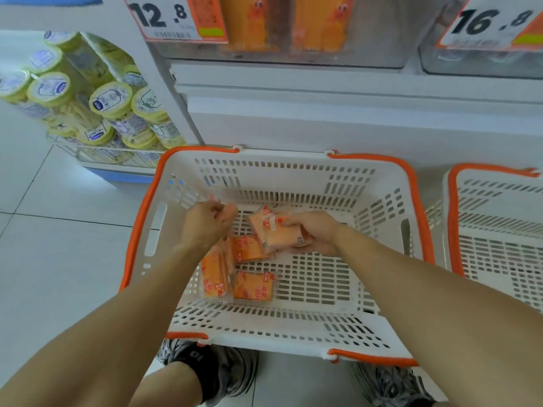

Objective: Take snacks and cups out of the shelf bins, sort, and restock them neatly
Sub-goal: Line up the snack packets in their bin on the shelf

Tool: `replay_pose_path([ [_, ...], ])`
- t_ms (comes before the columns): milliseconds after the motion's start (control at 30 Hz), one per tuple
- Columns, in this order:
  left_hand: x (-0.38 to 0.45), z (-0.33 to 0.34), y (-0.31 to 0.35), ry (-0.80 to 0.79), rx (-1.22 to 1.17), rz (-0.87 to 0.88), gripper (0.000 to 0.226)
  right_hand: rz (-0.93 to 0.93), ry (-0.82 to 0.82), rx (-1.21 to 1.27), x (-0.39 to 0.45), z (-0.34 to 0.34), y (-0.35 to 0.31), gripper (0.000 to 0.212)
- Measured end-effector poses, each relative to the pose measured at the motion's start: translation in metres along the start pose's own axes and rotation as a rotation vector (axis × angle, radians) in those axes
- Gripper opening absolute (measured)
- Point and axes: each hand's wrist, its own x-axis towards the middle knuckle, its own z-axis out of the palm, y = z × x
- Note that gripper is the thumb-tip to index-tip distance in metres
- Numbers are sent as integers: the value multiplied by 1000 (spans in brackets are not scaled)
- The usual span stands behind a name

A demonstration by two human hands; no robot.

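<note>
A white basket with an orange rim (379,207) stands on the floor under the shelf. Both hands reach into it. My right hand (311,230) grips a stack of orange snack packets (276,230) above the basket floor. My left hand (207,223) is curled, and a sliver of packet shows at its fingertips; what it holds is mostly hidden. Three more orange packets (254,286) lie on the basket floor below my left hand. Above, a clear shelf bin (382,51) holds upright orange packets (320,22).
A second white and orange basket (499,218) stands to the right. A wire rack of yellow-lidded snack jars (111,101) is at the left on the tiled floor. Price tags 12.8 (164,16) and 16.8 (493,22) hang on the bins. My shoes (217,365) touch the basket's near edge.
</note>
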Motion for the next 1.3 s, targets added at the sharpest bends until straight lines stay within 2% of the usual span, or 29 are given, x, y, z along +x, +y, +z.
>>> replay_pose_path([
  [67, -6, -16, 18, 40, -117, -56, 36, 10, -122, 35, -9, 8, -18, 27],
  [100, -9, -25, 29, 31, -203, -99, 33, -14, -167, 38, -17, 15, -28, 24],
  [167, -16, -48, 52, -28, -383, -197, 29, -108, -226, 24, -40, 29, -53, 25],
  [233, -23, -74, 82, -99, -507, -219, 32, -234, -234, -33, -76, 45, -86, 21],
  [300, -29, -106, 114, -121, -554, -176, 31, -385, -188, -151, -116, 52, -120, 21],
  [367, -36, -142, 147, -185, -582, -112, 26, -513, -156, -303, -153, 52, -151, 41],
  [400, -41, -161, 162, -235, -569, -70, 25, -579, -132, -361, -170, 51, -162, 39],
  [433, -48, -179, 176, -289, -558, -21, 24, -647, -96, -392, -183, 48, -173, 28],
  [467, -56, -194, 189, -339, -571, 25, 21, -724, -37, -404, -199, 44, -180, 15],
  [500, -64, -207, 199, -372, -608, 61, 15, -800, 22, -397, -211, 39, -185, 11],
  [567, -84, -223, 209, -378, -720, 86, 9, -928, 57, -352, -234, 26, -185, 15],
  [633, -101, -227, 210, -374, -825, 93, 10, -1017, 105, -359, -249, 14, -175, 31],
  [700, -109, -221, 202, -362, -919, 114, 19, -1000, 121, -338, -247, 2, -161, 58],
  [767, -111, -213, 197, -343, -965, 134, 30, -862, -12, -229, -241, -6, -154, 74],
  [867, -111, -207, 198, -320, -1002, 162, 35, -718, -205, -120, -234, -16, -156, 62],
  [967, -111, -199, 197, -286, -959, 204, 36, -752, -253, -176, -227, -23, -162, 48],
  [1000, -111, -196, 198, -275, -923, 225, 37, -745, -250, -183, -225, -23, -163, 52],
  [1100, -110, -188, 201, -292, -872, 269, 41, -707, -233, -237, -215, -21, -166, 85],
  [1233, -102, -187, 201, -304, -787, 277, 74, -701, -234, -340, -202, -19, -169, 105],
  [1300, -98, -187, 199, -327, -780, 265, 81, -742, -251, -381, -201, -20, -170, 102],
])
